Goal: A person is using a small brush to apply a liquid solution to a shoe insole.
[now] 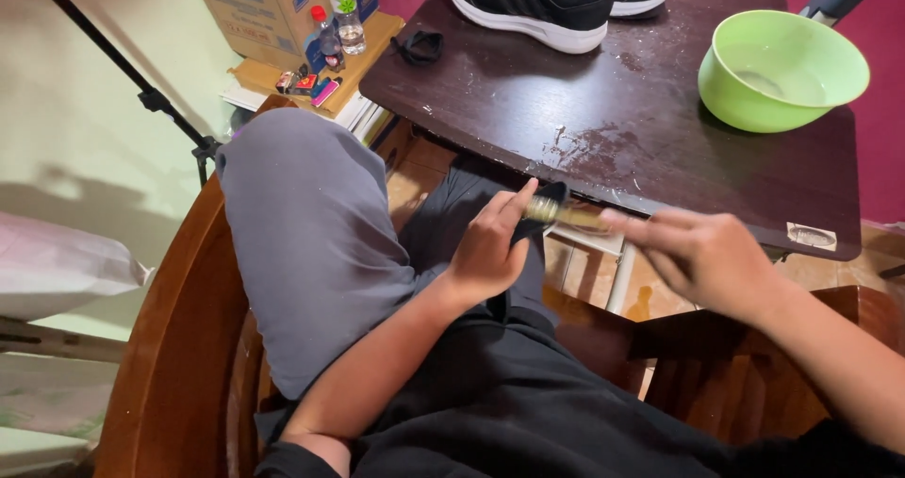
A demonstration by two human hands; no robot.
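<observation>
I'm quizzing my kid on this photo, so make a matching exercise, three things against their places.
Things:
1. light green plastic bowl
2. black sneakers with white soles
3. clear plastic bottles

Places:
A. far edge of the dark wooden table
B. beside the cardboard box
C. table's right side

Pairs: 1-C, 2-A, 3-B

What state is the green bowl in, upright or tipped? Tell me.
Upright. The green bowl sits on the dark table with its open mouth facing up; the pale inside is visible.
</observation>
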